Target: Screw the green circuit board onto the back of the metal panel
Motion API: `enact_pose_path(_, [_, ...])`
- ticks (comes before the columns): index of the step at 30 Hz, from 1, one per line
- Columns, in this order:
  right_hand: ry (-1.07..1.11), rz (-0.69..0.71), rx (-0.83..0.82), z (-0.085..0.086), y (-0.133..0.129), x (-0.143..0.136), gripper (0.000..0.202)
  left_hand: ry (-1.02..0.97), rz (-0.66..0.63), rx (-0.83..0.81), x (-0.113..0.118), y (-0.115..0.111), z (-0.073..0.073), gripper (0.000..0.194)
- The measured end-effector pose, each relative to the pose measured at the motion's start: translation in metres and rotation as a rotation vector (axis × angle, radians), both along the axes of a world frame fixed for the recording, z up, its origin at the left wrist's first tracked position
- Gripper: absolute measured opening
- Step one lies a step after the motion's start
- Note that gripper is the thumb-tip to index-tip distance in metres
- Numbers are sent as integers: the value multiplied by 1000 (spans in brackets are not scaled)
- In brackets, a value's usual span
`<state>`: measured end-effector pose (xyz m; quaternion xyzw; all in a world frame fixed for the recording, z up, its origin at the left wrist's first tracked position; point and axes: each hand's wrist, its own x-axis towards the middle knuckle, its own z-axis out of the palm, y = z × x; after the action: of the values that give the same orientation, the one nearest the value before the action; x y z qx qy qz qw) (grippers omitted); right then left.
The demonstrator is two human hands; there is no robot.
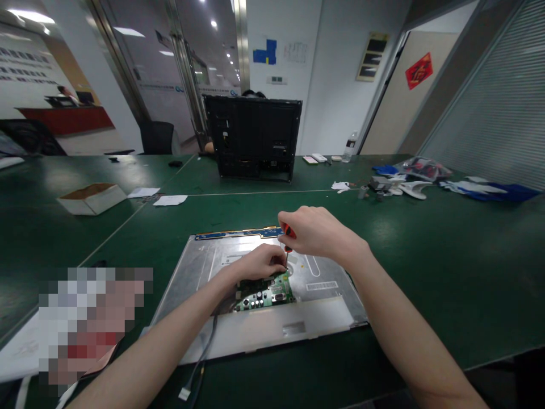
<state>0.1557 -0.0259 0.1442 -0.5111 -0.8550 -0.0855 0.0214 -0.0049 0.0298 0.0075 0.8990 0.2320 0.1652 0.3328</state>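
Observation:
A metal-backed display panel (327, 315) lies on the green table in front of me. On it sits a green circuit board (266, 297), partly covered by my left hand (260, 262). The fingers of that hand are curled together at the board's upper corner, beside the screwdriver's tip; what they pinch is hidden. My right hand (313, 230) is closed around the red-and-black handle of a screwdriver (289, 232), held upright with its shaft pointing down at that corner. A thin blue circuit strip (234, 233) runs along the panel's far edge. A grey cable (207, 343) trails off the near edge, ending in a white connector.
Behind the panel stands a black monitor housing (258, 139), with a person partly hidden behind it. An open cardboard box (92, 200) and papers (170, 200) are at left. Bags, small parts and a water bottle (349, 147) lie or stand at far right. A pixelated area covers the lower left.

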Motion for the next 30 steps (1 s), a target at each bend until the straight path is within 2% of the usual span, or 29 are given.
enact_pose_path(6, [19, 22, 10, 1, -1, 1, 24, -27, -23, -25, -2, 4, -3, 8])
enact_pose_path(12, [36, 63, -12, -1, -2, 2, 15, -42, -10, -57, -3, 6, -7, 11])
enact_pose_path(16, [43, 11, 19, -3, 2, 0, 17, -19, -2, -40, -3, 5, -4, 11])
enact_pose_path(22, [49, 14, 33, -4, 3, 0, 18, 3, -9, -11, -2, 3, 0, 11])
enact_pose_path(30, [44, 13, 57, 4, -4, 3, 18, 29, 2, 15, -4, 2, 3, 13])
